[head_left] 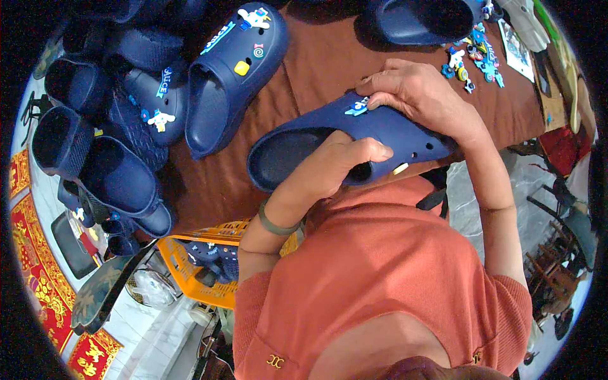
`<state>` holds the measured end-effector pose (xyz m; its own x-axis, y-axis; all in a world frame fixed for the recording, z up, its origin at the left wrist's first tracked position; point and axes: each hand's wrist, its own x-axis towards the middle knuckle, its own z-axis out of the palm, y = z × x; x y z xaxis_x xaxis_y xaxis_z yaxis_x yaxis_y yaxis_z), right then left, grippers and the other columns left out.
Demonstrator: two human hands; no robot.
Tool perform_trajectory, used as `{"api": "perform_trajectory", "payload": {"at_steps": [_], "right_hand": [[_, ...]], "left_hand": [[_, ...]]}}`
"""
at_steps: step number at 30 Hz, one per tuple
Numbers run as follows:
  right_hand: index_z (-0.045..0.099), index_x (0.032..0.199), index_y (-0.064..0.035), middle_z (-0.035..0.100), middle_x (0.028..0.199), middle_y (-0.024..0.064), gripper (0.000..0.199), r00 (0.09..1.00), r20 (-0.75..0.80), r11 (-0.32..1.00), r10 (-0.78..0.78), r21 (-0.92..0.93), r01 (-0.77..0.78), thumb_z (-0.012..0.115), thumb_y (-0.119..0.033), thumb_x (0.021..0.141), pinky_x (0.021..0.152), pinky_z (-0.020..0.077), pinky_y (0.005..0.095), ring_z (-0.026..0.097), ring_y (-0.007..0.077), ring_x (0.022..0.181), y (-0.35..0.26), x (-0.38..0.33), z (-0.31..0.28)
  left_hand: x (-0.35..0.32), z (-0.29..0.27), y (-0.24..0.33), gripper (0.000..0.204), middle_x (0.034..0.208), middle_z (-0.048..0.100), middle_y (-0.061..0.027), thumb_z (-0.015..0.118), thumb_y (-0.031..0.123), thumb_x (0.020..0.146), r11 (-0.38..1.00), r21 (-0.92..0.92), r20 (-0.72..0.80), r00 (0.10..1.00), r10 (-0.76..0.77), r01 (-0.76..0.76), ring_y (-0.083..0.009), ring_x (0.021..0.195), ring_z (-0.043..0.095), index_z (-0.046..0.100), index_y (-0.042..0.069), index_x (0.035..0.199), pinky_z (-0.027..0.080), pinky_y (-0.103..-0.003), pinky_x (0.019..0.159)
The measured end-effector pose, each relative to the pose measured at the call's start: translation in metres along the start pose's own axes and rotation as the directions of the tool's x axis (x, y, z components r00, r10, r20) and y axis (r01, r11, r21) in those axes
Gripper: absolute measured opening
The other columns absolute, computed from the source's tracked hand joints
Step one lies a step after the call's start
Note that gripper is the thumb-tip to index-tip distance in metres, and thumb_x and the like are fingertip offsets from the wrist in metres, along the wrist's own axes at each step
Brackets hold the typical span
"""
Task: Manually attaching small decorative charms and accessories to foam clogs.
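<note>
A navy blue clog (296, 134) lies tilted across my lap at the table's near edge, its toe to the right. My left hand (342, 161) grips it, fingers inside the opening and thumb bent over the upper's near edge. My right hand (421, 95) curls over the upper from the far side. Its thumb and fingertips close on a blue-and-white lettered shoe charm (356, 109), which they partly cover. Bare vent holes show near the toe, and a pale yellow charm (400, 168) sits at the near side.
A decorated navy clog (212, 101) lies to the left, beside several piled clogs (120, 171). Loose charms (475, 60) and a printed card (516, 49) lie at the far right, near another clog (424, 22). An orange basket (183, 272) holding more clogs stands below the brown-covered table (316, 57).
</note>
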<state>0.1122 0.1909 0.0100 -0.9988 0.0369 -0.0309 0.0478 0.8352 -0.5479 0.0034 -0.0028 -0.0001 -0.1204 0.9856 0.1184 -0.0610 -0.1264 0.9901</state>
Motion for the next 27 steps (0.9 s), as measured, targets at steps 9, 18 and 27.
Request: {"api": "perform_trajectory", "payload": {"at_steps": [9, 18, 27], "right_hand": [[0.059, 0.087, -0.0047, 0.056, 0.085, 0.0102, 0.018, 0.932, -0.28, 0.973, -0.231, -0.052, 0.225, 0.059, -0.023, 0.09, 0.077, 0.048, 0.0414, 0.055, 0.0309, 0.086, -0.002, 0.002, 0.011], [0.059, 0.084, -0.0012, 0.056, 0.082, 0.0166, 0.024, 0.915, -0.368, 0.972, -0.163, 0.097, 0.213, 0.055, -0.023, 0.093, 0.076, 0.0466, 0.0441, 0.057, 0.0365, 0.083, -0.001, 0.006, 0.011], [0.064, 0.098, -0.0007, 0.058, 0.083, -0.0023, 0.019, 0.847, -0.388, 0.794, 0.363, 0.605, -0.063, 0.057, -0.019, 0.097, 0.068, 0.0439, 0.0213, 0.052, 0.0051, 0.076, 0.011, -0.018, -0.004]], "left_hand": [[-0.006, -0.011, -0.001, 0.028, 0.101, 0.068, -0.0069, 0.053, -0.003, 0.078, 0.912, 0.39, 0.11, 0.989, 0.095, -0.131, -0.024, 0.089, 0.061, 0.065, 0.007, 0.101, 0.042, -0.031, 0.079], [-0.007, -0.009, 0.001, 0.022, 0.101, 0.069, -0.0074, 0.055, 0.002, 0.079, 0.941, 0.338, 0.05, 0.999, -0.005, -0.012, -0.0234, 0.092, 0.062, 0.066, 0.006, 0.098, 0.044, -0.032, 0.081], [0.002, -0.009, -0.012, 0.025, 0.099, 0.069, -0.0078, 0.056, 0.0, 0.08, 0.997, -0.061, 0.111, 0.992, 0.061, -0.054, -0.0246, 0.091, 0.063, 0.066, 0.005, 0.101, 0.045, -0.033, 0.081]]}}
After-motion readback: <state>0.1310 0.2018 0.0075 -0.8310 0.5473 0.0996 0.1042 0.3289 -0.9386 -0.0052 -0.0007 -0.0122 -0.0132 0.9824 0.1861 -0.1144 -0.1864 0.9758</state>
